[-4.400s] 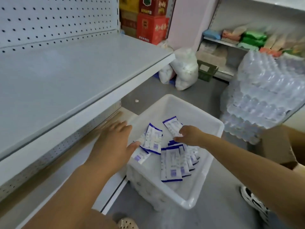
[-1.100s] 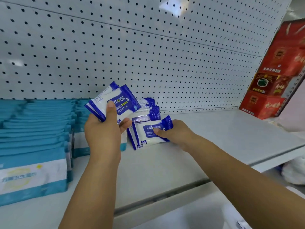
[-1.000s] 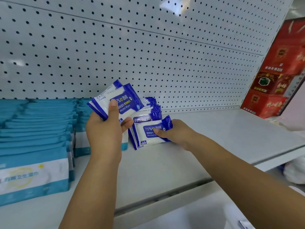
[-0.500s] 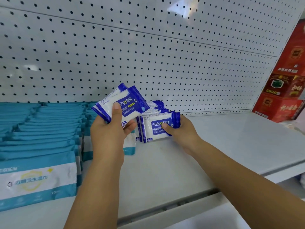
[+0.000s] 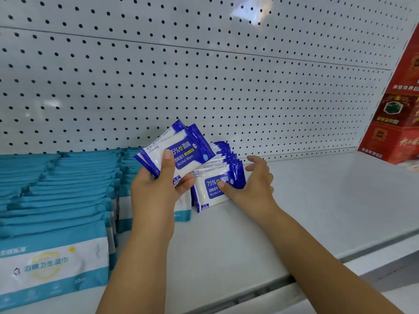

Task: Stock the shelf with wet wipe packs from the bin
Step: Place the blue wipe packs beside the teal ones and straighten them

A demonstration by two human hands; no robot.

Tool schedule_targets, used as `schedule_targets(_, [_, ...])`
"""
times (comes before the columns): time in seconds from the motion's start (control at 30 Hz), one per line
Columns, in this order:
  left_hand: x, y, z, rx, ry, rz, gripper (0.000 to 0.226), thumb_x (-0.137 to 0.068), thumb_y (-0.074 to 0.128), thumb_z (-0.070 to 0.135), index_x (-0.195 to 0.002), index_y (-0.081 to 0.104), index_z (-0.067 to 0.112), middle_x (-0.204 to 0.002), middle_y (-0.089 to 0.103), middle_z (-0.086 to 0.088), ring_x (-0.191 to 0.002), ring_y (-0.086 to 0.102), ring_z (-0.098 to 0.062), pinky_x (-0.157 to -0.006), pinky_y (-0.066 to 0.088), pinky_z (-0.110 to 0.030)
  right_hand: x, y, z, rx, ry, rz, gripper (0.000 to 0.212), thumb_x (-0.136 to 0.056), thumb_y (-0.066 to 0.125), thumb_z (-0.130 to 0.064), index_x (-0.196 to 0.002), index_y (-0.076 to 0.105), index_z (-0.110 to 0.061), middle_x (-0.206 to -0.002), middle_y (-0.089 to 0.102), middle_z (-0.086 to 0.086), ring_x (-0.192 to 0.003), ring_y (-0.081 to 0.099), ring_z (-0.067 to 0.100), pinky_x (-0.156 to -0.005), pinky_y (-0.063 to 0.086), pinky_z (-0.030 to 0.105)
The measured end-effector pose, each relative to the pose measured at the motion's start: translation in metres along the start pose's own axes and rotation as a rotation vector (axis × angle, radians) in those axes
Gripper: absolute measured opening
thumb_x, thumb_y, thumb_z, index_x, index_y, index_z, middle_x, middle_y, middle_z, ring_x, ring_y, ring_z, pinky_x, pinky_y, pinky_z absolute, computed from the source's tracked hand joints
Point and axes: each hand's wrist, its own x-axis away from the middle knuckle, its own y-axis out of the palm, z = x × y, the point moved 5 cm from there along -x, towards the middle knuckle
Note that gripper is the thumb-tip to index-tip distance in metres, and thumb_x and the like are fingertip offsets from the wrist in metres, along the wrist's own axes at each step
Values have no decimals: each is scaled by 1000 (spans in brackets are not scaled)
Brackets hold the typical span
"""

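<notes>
Head view: the shelf (image 5: 317, 211) filled the frame, its pale front lip nearest the camera; the bin was out of sight
Teal packs (image 5: 56, 200): flat soft-film pouches stood in close rows at the left, just beside the blue stock
Left hand (image 5: 156, 193): clenched on a small fan of held packs (image 5: 181, 152), thumb laid across the top one's printed face, raised above the shelf
Right hand (image 5: 256, 184): half a second earlier it pinched the front pack (image 5: 213, 191); now its fingers were spread and let go, only the thumb touching the pack's face
Meaning: that pack looked placed, leaning upright against the row of packs (image 5: 224, 155) behind it; the next would likely come from the left hand's fan
Whereabouts: some blue packs stood on the shelf beside the teal ones, the rest were in the left hand
Materials: glossy white-and-blue film with crimped ends, pillowy and probably slippery, so a leaning row might slide forward
Shelf surface: smooth, matte, grey-white, likely painted metal
Pegboard (image 5: 204, 75): pale sheet with regular dark holes, rising behind the row
Red cartons (image 5: 399, 123): printed boxes stacked at the far right
</notes>
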Motion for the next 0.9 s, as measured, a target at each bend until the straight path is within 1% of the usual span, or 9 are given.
schedule_targets(0.07, [0,0,0,10,9,-19,30,-93,65,37,-118,64,21,-89,76,6,-69,74,-10,-59,57,-21,2,-3,-1,-40,-52,12,70,-71,90,-37,-120,40,-28,-115,44,-8,-108,45,8,-92,42,24])
schedule_targets(0.17, [1,1,-1,18,13,-48,25,-94,64,35,-114,65,20,-79,76,10,-67,73,-10,-59,58,-21,1,-2,-1,-80,-67,-52,41,-74,88,-36,-91,55,-19,-87,60,-3,-72,52,7,-59,42,12])
schedule_targets(0.23, [0,3,-2,20,7,-63,22,-94,64,35,-111,65,21,-79,76,9,-67,73,-10,-59,58,-21,-1,2,-1,-77,-68,-86,35,-76,87,-37,-76,60,-15,-73,65,0,-59,50,6,-54,43,14])
schedule_targets(0.3, [0,5,-4,14,-5,-76,22,-94,64,35,-109,65,20,-81,77,6,-67,73,-11,-59,58,-21,-2,4,1,-111,-54,-111,34,-77,87,-39,-71,63,-15,-70,70,1,-58,59,13,-60,51,25])
schedule_targets(0.37, [0,5,-5,3,-19,-86,24,-93,66,35,-108,65,17,-85,76,2,-66,72,-12,-58,57,-21,0,1,1,-155,-38,-135,32,-81,83,-39,-75,66,-12,-70,72,3,-65,69,21,-66,57,33])
schedule_targets(0.57, [2,7,-14,-106,-72,-174,26,-88,70,35,-103,69,15,-85,76,-3,-60,68,-15,-57,57,-23,2,-14,-11,-524,107,-139,50,-98,53,-53,-99,69,-6,-89,77,9,-75,73,18,-71,61,33])
schedule_targets(0.67, [6,13,-18,-169,-55,-238,33,-82,73,37,-106,69,16,-91,77,-7,-63,67,-19,-57,58,-25,12,-14,-19,-629,109,-256,54,-81,65,-58,-109,66,-11,-99,78,2,-89,76,18,-76,62,33])
schedule_targets(0.8, [8,15,-19,-251,12,-219,28,-85,68,41,-103,68,20,-83,77,-3,-57,68,-19,-53,57,-25,15,-15,-20,-689,97,-283,39,-82,78,-27,-112,60,-11,-97,79,0,-89,77,17,-67,60,26])
schedule_targets(0.9, [8,13,-18,-292,78,-161,25,-95,59,42,-104,67,21,-79,77,-3,-56,69,-19,-53,59,-28,11,-16,-15,-675,97,-266,39,-83,79,-24,-112,56,-11,-97,79,1,-89,77,16,-63,60,25])
